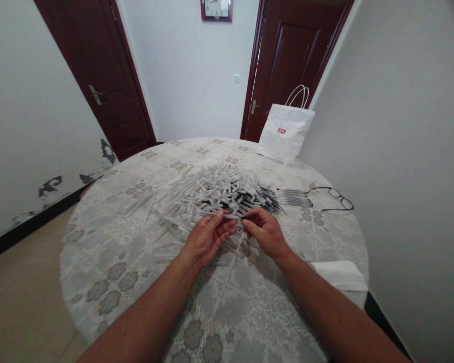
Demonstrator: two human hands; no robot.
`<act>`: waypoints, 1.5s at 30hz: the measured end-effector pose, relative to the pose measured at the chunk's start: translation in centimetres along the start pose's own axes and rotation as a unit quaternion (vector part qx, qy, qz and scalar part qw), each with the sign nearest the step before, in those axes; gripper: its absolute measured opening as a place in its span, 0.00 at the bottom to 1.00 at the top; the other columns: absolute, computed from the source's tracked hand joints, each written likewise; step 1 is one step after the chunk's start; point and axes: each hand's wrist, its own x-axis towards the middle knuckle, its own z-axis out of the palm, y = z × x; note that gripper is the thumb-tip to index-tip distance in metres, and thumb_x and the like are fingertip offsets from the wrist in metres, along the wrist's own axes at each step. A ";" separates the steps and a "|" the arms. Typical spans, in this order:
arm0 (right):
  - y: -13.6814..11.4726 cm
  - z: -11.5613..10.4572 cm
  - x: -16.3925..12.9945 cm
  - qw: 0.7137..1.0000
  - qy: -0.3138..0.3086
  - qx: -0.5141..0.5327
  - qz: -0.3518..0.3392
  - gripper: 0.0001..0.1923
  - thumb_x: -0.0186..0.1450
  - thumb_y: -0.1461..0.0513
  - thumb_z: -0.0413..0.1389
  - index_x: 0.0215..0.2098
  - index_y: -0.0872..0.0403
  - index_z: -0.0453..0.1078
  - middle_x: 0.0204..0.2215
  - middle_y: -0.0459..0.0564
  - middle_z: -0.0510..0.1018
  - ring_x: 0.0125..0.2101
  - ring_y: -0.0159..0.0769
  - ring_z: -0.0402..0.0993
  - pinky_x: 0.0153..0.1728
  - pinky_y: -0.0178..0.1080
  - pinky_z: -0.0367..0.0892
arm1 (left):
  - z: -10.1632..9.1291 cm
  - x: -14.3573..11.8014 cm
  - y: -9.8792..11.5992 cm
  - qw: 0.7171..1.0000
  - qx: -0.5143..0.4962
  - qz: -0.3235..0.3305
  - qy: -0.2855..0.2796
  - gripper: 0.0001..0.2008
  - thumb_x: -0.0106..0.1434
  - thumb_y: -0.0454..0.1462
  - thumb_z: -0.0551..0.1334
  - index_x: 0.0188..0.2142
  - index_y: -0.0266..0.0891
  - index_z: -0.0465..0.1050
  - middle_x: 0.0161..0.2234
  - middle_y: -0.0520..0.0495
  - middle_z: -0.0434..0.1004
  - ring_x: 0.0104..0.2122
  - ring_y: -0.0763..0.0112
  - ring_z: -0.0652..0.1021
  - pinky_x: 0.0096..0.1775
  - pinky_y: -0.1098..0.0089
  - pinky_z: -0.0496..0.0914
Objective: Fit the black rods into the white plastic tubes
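1. Near edge: both forearms reach in over the lace-patterned surface; a folded white cloth lies at the right edge, well clear.
2. Left hand: palm up, fingers curled, pinching one pale tube at its left end. Best kept steady as the fixed side, grip light so the thin tube does not bend.
3. Right hand: fingers closed at the tube's right end, fingertips nearly touching the left. Whether a second small part sits in the pinch: cannot tell. Best to line up along the tube's axis, then push straight, not at an angle.
4. Just beyond the hands, mid-surface: a big pile of like tubes, dark-tipped pieces toward its right. Safer to lift single pieces from the near rim than to dig in.
5. Right of the pile: a neat row of dark pieces, then glasses.
6. Far edge: a white bag, upright.
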 end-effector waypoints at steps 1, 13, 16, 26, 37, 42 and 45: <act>0.1 0.0 0.0 1.000 0.000 -0.005 -0.001 0.11 0.61 0.56 0.64 0.37 0.52 0.70 0.24 0.42 0.75 0.23 0.31 0.72 0.22 0.33 0.70 | 0.0 0.0 0.0 1.000 -0.001 -0.001 -0.002 0.07 0.66 0.35 0.65 0.42 0.33 0.76 0.38 0.40 0.83 0.39 0.63 0.84 0.42 0.64 0.80; 0.6 0.0 -0.1 0.999 0.001 -0.043 -0.006 0.09 0.62 0.57 0.63 0.37 0.52 0.72 0.25 0.43 0.76 0.24 0.32 0.73 0.24 0.34 0.70 | 0.0 -0.1 -0.1 1.000 0.015 0.005 -0.009 0.08 0.66 0.34 0.66 0.44 0.32 0.75 0.38 0.40 0.83 0.39 0.63 0.84 0.43 0.64 0.80; 0.7 -0.2 -0.2 0.997 0.009 -0.070 -0.018 0.09 0.63 0.57 0.63 0.39 0.52 0.72 0.25 0.44 0.76 0.24 0.32 0.72 0.25 0.34 0.68 | 0.0 -0.2 -0.1 1.000 0.028 0.003 -0.010 0.09 0.65 0.34 0.66 0.44 0.32 0.75 0.36 0.40 0.83 0.39 0.63 0.84 0.43 0.64 0.79; 0.6 -0.5 -0.4 0.989 0.013 -0.124 -0.081 0.08 0.64 0.57 0.62 0.40 0.51 0.74 0.31 0.46 0.78 0.30 0.34 0.74 0.32 0.36 0.69 | -0.3 0.0 -0.1 0.998 0.050 -0.001 -0.029 0.11 0.64 0.37 0.67 0.44 0.31 0.76 0.37 0.38 0.83 0.38 0.61 0.84 0.42 0.64 0.79; 0.0 -1.0 -0.6 0.978 -0.040 -0.196 -0.053 0.17 0.71 0.51 0.53 0.30 0.52 0.71 0.22 0.44 0.74 0.22 0.32 0.70 0.26 0.34 0.65 | 0.0 -0.3 -0.1 0.997 0.072 -0.008 -0.033 0.11 0.64 0.37 0.68 0.43 0.31 0.78 0.37 0.37 0.84 0.36 0.65 0.84 0.39 0.69 0.79; 0.3 -0.9 -0.9 0.987 -0.046 -0.152 -0.039 0.21 0.74 0.50 0.46 0.33 0.52 0.70 0.24 0.45 0.73 0.21 0.32 0.68 0.23 0.34 0.63 | 0.0 -0.2 -0.2 0.997 0.072 -0.006 -0.026 0.11 0.63 0.38 0.68 0.42 0.32 0.79 0.37 0.38 0.84 0.35 0.65 0.84 0.37 0.70 0.79; 0.2 -0.9 -1.0 0.984 -0.031 -0.158 -0.071 0.13 0.72 0.52 0.52 0.46 0.52 0.69 0.30 0.46 0.75 0.26 0.33 0.70 0.27 0.35 0.65 | -0.2 0.0 -0.2 0.997 0.071 -0.002 -0.027 0.12 0.63 0.39 0.68 0.42 0.32 0.79 0.38 0.37 0.84 0.36 0.64 0.84 0.37 0.70 0.78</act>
